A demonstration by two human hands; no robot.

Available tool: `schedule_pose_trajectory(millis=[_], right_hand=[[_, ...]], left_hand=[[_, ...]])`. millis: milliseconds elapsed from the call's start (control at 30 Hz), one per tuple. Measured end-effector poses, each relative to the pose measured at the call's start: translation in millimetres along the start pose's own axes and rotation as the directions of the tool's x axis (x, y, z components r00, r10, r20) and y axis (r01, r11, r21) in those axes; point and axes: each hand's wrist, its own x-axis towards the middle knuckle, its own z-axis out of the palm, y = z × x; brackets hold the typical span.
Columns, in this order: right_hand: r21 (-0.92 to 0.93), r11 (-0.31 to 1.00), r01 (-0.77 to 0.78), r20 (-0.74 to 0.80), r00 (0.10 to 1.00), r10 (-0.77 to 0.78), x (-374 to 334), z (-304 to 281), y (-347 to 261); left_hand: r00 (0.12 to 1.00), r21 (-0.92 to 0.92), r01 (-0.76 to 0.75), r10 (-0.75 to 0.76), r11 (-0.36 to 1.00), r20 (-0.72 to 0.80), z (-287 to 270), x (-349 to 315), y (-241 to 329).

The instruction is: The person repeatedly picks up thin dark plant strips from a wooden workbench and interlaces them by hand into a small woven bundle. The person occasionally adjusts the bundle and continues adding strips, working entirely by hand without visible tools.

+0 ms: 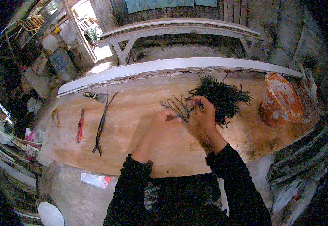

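Observation:
Both my hands are above the middle of a wooden table (pixel 152 150), close together around a loose tangle of thin dark looped strands (pixel 179 108). My left hand (pixel 167 116) is closed, pinching the strands at their left side. On the other side, my right hand (pixel 203 107) has its fingers curled around the strands' right end. Just beyond the right hand lies a bushy heap of dark strips (pixel 222 96). Whether the strands are wire or strip, I cannot tell.
To the left lie a putty knife (pixel 96 97), a long dark forked piece (pixel 102 126), a red-handled tool (pixel 80 126) and a small brush-like item (pixel 55 116). A white-smeared orange bucket (pixel 283 100) leans at the right. Along the far edge runs a white board (pixel 179 64), with a bench (pixel 182 32) beyond.

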Motion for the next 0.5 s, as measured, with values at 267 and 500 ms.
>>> schedule_pose_trajectory(millis=[267,500], right_hand=[[0.344,0.841,-0.419,0.449,0.859,0.244,-13.2,2.7,10.8],[0.409,0.658,-0.632,0.765,0.631,0.130,-26.8,3.0,-19.7]], left_hand=[[0.849,-0.017,-0.176,0.143,0.984,-0.509,-32.0,27.4,-55.3],[0.862,0.011,-0.150,0.136,0.989,-0.488,-33.8,22.0,-40.4]])
